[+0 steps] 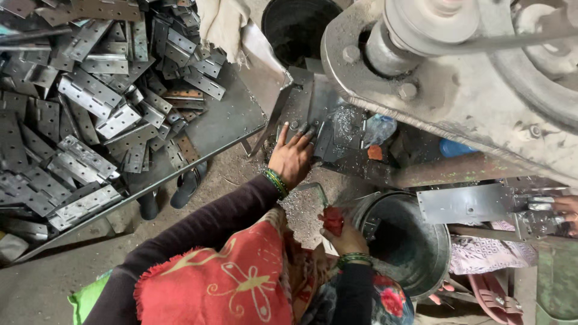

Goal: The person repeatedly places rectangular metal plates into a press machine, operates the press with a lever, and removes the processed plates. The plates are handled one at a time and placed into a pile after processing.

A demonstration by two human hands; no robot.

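Note:
My left hand (292,155) reaches forward to the bed of a press machine (457,90). Its fingers are spread and rest flat on a small grey metal plate (313,123) lying there. Metal shavings (346,120) glitter just right of the plate. My right hand (348,238) stays close to my body, shut around a red object (332,220) whose kind I cannot make out. Both wrists wear green bangles. A dark sleeve and a red patterned shawl (235,277) cover my arms.
A big heap of perforated metal hinge plates (90,114) covers the table at left. A metal bucket (421,253) stands right of my right hand, a black bucket (298,27) at the top. Another person's hand (566,207) holds a flat plate (466,203) at far right. Sandals (186,186) lie under the table.

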